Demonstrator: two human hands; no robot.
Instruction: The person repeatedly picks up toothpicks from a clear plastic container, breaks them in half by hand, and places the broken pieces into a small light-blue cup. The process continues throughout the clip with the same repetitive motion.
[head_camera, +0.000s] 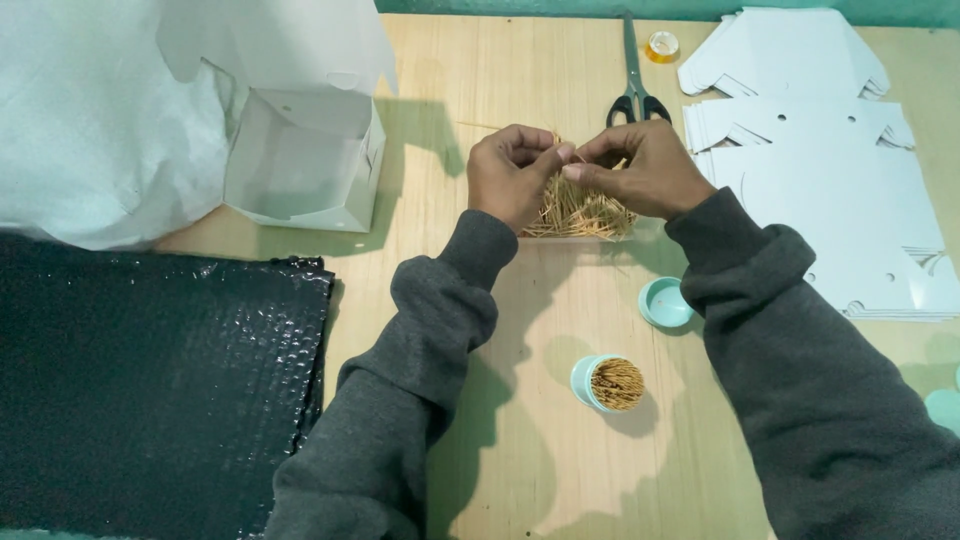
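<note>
My left hand (510, 172) and my right hand (645, 168) meet over a loose heap of wooden toothpicks (580, 213) on the wooden table (520, 420). Both pinch a small bunch of toothpicks between the fingertips, just above the heap. Nearer to me stands a small teal round container (610, 383), upright and filled with toothpicks. Its teal lid (665, 302) lies open side up, to the right of the heap, by my right sleeve.
Scissors (634, 90) and a tape roll (662, 46) lie at the back. Stacks of flat white cardboard cutouts (830, 170) fill the right side. An open white box (305, 160) and white sheeting (90, 110) sit at left, above a black bubble-wrap sheet (150, 380).
</note>
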